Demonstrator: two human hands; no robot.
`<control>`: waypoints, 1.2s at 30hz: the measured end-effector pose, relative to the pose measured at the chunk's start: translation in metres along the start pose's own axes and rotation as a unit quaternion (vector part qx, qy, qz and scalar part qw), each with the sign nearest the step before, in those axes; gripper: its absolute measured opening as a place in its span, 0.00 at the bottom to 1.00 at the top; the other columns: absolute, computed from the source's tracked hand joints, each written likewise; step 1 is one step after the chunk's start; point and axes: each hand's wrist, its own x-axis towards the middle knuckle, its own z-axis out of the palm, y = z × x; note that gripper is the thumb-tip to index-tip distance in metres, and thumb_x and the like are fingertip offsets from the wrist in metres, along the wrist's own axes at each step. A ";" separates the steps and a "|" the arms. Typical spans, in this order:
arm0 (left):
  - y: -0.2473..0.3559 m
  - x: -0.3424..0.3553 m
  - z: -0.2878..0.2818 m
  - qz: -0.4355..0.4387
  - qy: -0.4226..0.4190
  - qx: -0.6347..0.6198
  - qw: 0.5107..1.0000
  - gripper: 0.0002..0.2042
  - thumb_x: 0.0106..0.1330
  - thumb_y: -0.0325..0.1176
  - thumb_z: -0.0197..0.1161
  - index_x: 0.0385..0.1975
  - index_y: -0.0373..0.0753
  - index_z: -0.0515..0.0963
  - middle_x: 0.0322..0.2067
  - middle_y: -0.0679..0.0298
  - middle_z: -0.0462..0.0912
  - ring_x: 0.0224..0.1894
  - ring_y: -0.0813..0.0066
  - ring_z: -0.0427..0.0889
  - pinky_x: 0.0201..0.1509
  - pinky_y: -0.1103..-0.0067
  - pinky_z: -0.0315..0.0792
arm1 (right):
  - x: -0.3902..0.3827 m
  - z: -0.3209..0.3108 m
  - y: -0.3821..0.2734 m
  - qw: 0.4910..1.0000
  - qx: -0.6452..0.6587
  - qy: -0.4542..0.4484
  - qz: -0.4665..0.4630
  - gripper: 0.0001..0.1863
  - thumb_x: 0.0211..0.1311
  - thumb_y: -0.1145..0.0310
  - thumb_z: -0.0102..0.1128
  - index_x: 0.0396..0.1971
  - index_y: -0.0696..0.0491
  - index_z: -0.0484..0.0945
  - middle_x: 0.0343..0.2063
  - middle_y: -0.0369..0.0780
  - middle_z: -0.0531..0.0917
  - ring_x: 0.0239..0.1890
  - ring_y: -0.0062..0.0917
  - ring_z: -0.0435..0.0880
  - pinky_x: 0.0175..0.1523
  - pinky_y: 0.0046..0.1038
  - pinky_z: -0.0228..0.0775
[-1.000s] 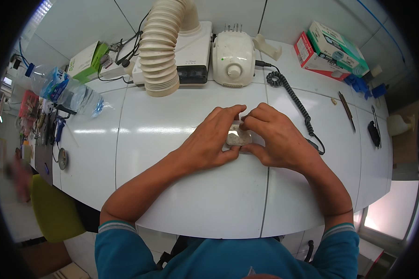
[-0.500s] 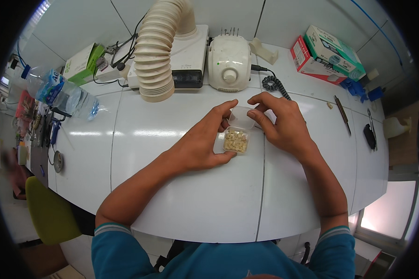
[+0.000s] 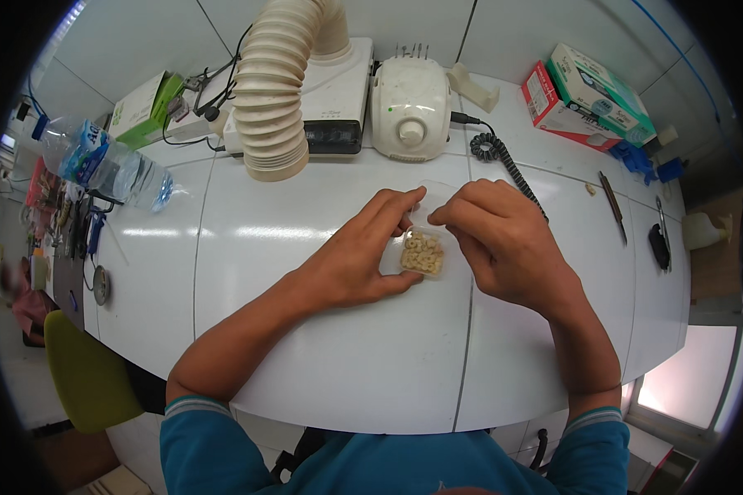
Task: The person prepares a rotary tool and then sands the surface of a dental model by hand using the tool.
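A small clear plastic box [image 3: 423, 253] full of little cream-coloured pieces, some curved, sits on the white worktop in front of me. Its transparent hinged lid [image 3: 425, 188] is raised at the far side. Around the box's left side curves my left hand [image 3: 351, 256], the thumb along the near edge and the fingers by the far left, steadying it. My right hand [image 3: 512, 235] hovers at the box's right, fingers bent and drawn together, with the index fingertip over the far edge. Whatever lies between those fingertips is hidden from this view.
Beyond the box stand a white control unit [image 3: 410, 111] with a coiled cord [image 3: 516, 177] and a ribbed hose [image 3: 271, 99]. To the left lies a plastic bottle [image 3: 111, 165]. Cartons [image 3: 590, 99] and a brown-handled tool [image 3: 612, 206] are on the right.
My right hand has gone from thumb and fingers apart at the lid to a drawn-together grip above the box's far edge. My left hand stays at the box.
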 end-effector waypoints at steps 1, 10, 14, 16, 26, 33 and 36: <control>0.000 0.000 0.000 0.005 0.001 0.004 1.000 0.51 0.59 0.30 0.84 0.83 0.38 0.61 0.58 0.55 0.76 0.55 0.61 0.82 0.65 0.68 0.81 | -0.002 0.004 -0.001 1.000 0.010 -0.010 -0.010 0.14 0.54 0.82 0.74 0.40 0.54 0.86 0.36 0.39 0.83 0.40 0.37 0.83 0.47 0.38 0.73; -0.001 -0.003 0.002 0.027 0.014 -0.016 0.999 0.51 0.59 0.27 0.83 0.84 0.41 0.60 0.64 0.53 0.74 0.57 0.60 0.82 0.66 0.67 0.81 | -0.003 0.013 0.005 0.994 0.009 -0.098 -0.044 0.12 0.56 0.79 0.77 0.39 0.51 0.87 0.35 0.37 0.81 0.41 0.34 0.81 0.48 0.37 0.71; 0.002 -0.002 0.001 0.045 0.020 -0.015 0.999 0.51 0.59 0.25 0.82 0.84 0.41 0.60 0.66 0.53 0.73 0.58 0.60 0.82 0.67 0.66 0.81 | -0.005 0.021 0.003 0.994 0.023 -0.083 -0.061 0.11 0.55 0.79 0.77 0.37 0.51 0.87 0.34 0.36 0.79 0.42 0.31 0.81 0.49 0.35 0.70; 0.000 -0.002 0.000 0.049 0.019 -0.013 0.999 0.52 0.59 0.25 0.82 0.84 0.41 0.60 0.67 0.53 0.73 0.58 0.60 0.83 0.67 0.66 0.81 | -0.005 0.023 0.005 0.992 0.044 -0.092 -0.070 0.11 0.53 0.80 0.77 0.35 0.50 0.87 0.35 0.34 0.79 0.41 0.30 0.80 0.49 0.34 0.69; -0.001 -0.003 0.002 0.052 0.019 -0.013 0.998 0.52 0.59 0.26 0.83 0.85 0.42 0.60 0.67 0.53 0.73 0.56 0.61 0.83 0.66 0.67 0.82 | -0.002 0.005 0.005 0.998 0.007 -0.062 -0.029 0.10 0.55 0.80 0.75 0.36 0.51 0.86 0.35 0.36 0.79 0.42 0.32 0.80 0.49 0.35 0.69; 0.000 -0.002 0.002 0.054 0.018 -0.017 0.998 0.52 0.59 0.26 0.83 0.85 0.43 0.60 0.67 0.54 0.73 0.57 0.62 0.82 0.66 0.67 0.82 | -0.003 0.005 0.006 0.997 -0.002 -0.068 -0.029 0.09 0.58 0.79 0.75 0.36 0.52 0.85 0.34 0.36 0.79 0.40 0.33 0.81 0.49 0.36 0.70; -0.001 -0.002 0.002 0.053 0.017 -0.016 0.998 0.52 0.60 0.26 0.82 0.85 0.43 0.59 0.67 0.54 0.73 0.57 0.63 0.82 0.66 0.67 0.82 | -0.002 0.001 0.007 0.997 -0.024 -0.066 -0.025 0.08 0.59 0.79 0.75 0.36 0.52 0.86 0.34 0.37 0.80 0.40 0.33 0.81 0.50 0.36 0.70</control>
